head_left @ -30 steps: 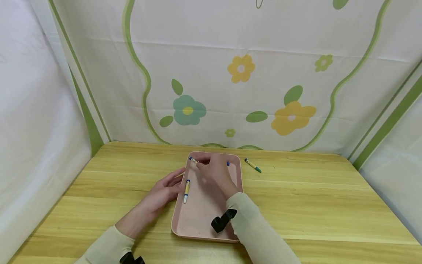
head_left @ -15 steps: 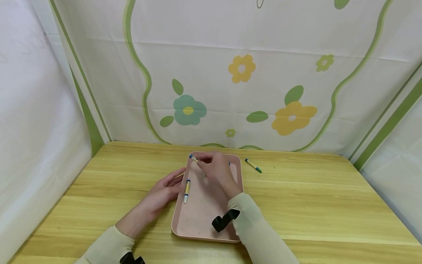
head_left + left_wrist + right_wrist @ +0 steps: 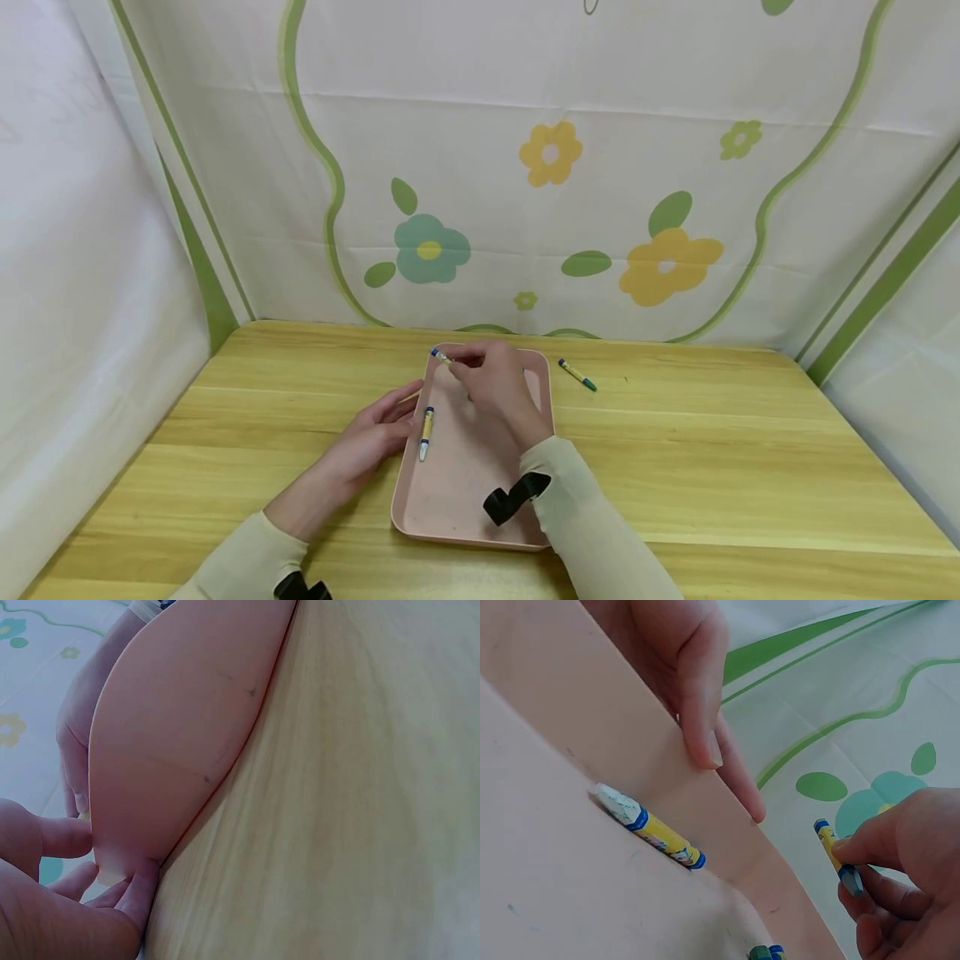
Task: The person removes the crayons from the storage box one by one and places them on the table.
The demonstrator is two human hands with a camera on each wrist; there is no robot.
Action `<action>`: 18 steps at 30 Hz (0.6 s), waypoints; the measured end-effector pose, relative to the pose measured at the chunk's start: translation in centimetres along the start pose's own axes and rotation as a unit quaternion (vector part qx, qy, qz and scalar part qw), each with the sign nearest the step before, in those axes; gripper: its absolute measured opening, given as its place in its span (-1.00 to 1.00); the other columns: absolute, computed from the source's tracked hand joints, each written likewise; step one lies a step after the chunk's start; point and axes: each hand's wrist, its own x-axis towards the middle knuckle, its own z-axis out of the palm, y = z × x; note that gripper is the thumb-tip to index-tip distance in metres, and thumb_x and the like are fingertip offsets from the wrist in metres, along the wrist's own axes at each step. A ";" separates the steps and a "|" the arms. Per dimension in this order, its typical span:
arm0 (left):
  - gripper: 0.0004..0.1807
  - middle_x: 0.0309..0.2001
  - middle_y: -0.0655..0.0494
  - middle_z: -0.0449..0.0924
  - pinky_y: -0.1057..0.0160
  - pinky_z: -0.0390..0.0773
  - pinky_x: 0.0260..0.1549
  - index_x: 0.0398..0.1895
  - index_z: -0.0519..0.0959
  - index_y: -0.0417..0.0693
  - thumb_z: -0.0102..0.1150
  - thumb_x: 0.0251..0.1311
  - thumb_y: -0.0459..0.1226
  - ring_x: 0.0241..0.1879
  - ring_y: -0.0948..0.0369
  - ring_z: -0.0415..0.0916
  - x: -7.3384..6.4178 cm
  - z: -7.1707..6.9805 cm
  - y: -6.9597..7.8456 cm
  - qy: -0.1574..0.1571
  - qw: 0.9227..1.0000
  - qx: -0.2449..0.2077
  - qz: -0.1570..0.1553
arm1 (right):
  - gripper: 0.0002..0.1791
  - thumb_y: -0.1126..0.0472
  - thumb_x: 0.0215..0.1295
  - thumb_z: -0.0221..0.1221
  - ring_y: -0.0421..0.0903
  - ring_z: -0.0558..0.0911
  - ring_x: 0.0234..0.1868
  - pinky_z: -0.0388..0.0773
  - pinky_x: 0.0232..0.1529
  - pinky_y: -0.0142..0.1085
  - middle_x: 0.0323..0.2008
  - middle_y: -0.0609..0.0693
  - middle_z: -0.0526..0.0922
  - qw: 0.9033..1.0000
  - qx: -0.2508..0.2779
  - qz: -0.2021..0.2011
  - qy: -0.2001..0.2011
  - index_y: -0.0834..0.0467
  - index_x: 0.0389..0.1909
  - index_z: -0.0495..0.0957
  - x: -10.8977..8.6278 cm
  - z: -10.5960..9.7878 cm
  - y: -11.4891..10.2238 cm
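In the head view my right hand [image 3: 498, 387] is over the far end of a pink tray [image 3: 465, 500]. Its thumb and fingers pinch a crayon [image 3: 829, 844] with a yellow wrapper, blue bands and a dull grey-blue tip, held tilted at the far left corner. My left hand [image 3: 375, 433] lies along the tray's left side. Seen from the left wrist, its thumb touches the rim and its other fingers rest low against the outer wall. A white-tipped crayon [image 3: 652, 832] lies inside by the left wall. At the right wrist view's bottom edge, a green-tipped crayon [image 3: 761, 952] partly shows.
On the wooden table [image 3: 712, 467], a green-tipped crayon [image 3: 577, 375] lies just right of the tray. A white flower-printed cloth [image 3: 480, 183] stands behind the table, and plain white cloth hangs at both sides. A tiny dark speck is on the wood further right.
My right hand has shifted slightly up and right, still pinching the crayon, and now covers more of a blue crayon end at the tray's far right. The left hand stays put.
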 end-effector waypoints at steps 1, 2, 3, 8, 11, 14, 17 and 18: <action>-0.28 0.68 -0.12 0.17 0.03 0.38 0.49 0.70 0.14 0.07 0.07 0.54 -0.32 0.63 -0.07 0.22 0.0 0.0 0.0 0.000 1.000 0.000 0.000 | -0.69 0.24 0.44 0.35 -0.08 0.75 -0.25 0.64 -0.41 -0.33 0.02 -0.16 0.83 1.000 -0.001 0.000 0.000 -0.20 0.05 0.82 0.0 0.0 0.0; -0.28 0.68 -0.12 0.17 0.03 0.38 0.49 0.70 0.14 0.07 0.08 0.55 -0.32 0.63 -0.07 0.22 0.0 0.0 0.0 -0.001 1.000 0.001 0.001 | -0.70 0.24 0.44 0.35 -0.11 0.74 -0.24 0.63 -0.39 -0.35 0.02 -0.16 0.83 1.000 -0.002 0.000 0.000 -0.20 0.04 0.82 0.0 -0.1 -0.1; -0.28 0.68 -0.13 0.16 0.03 0.38 0.49 0.70 0.14 0.07 0.08 0.54 -0.32 0.63 -0.08 0.22 0.0 0.0 0.0 -0.002 1.000 0.001 0.002 | -0.71 0.24 0.44 0.35 -0.14 0.73 -0.27 0.62 -0.39 -0.36 0.02 -0.16 0.83 1.000 -0.002 0.000 0.001 -0.18 0.04 0.83 0.0 -0.2 -0.1; -0.28 0.68 -0.13 0.16 0.10 0.41 0.45 0.71 0.14 0.06 0.06 0.55 -0.33 0.63 -0.07 0.22 0.1 0.0 -0.2 -0.008 1.000 -0.002 0.008 | -0.76 0.21 0.45 0.32 -0.23 0.58 -0.44 0.50 -0.43 -0.40 -0.03 -0.18 0.84 1.000 -0.003 -0.006 0.006 -0.14 0.00 0.84 -0.2 -0.8 -0.3; -0.29 0.68 -0.13 0.16 0.18 0.44 0.41 0.71 0.13 0.05 0.02 0.57 -0.34 0.63 -0.05 0.21 0.1 -0.1 -0.2 -0.011 1.000 -0.005 0.010 | -0.79 0.15 0.46 0.32 -0.25 0.64 -0.36 0.57 -0.36 -0.37 -0.05 -0.21 0.83 1.000 -0.016 0.002 0.014 -0.18 -0.03 0.84 -0.3 -1.2 -0.3; -0.29 0.68 -0.15 0.15 0.23 0.46 0.36 0.72 0.11 0.03 0.01 0.58 -0.34 0.63 -0.06 0.20 0.1 -0.1 -0.2 -0.014 1.000 -0.006 0.012 | -0.84 0.01 0.45 0.34 -0.30 0.73 -0.15 0.65 -0.13 -0.28 -0.10 -0.30 0.83 0.997 -0.070 0.017 0.037 -0.32 -0.08 0.83 -0.3 -1.6 -0.4; -0.29 0.68 -0.17 0.14 0.24 0.47 0.34 0.72 0.11 0.02 0.02 0.58 -0.33 0.62 -0.08 0.21 0.0 0.0 -0.2 -0.012 1.000 -0.006 0.012 | -0.87 -0.06 0.43 0.35 -0.26 0.75 -0.14 0.64 -0.06 -0.17 -0.16 -0.32 0.83 0.993 -0.100 0.025 0.051 -0.38 -0.11 0.82 -0.3 -1.9 -0.4; -0.29 0.68 -0.17 0.13 0.23 0.48 0.34 0.72 0.10 0.02 0.02 0.58 -0.33 0.62 -0.09 0.21 0.0 0.0 -0.1 -0.011 1.000 -0.006 0.012 | -0.87 -0.05 0.43 0.35 -0.24 0.75 -0.15 0.63 -0.07 -0.16 -0.16 -0.30 0.83 0.994 -0.098 0.024 0.053 -0.36 -0.11 0.82 -0.3 -2.0 -0.4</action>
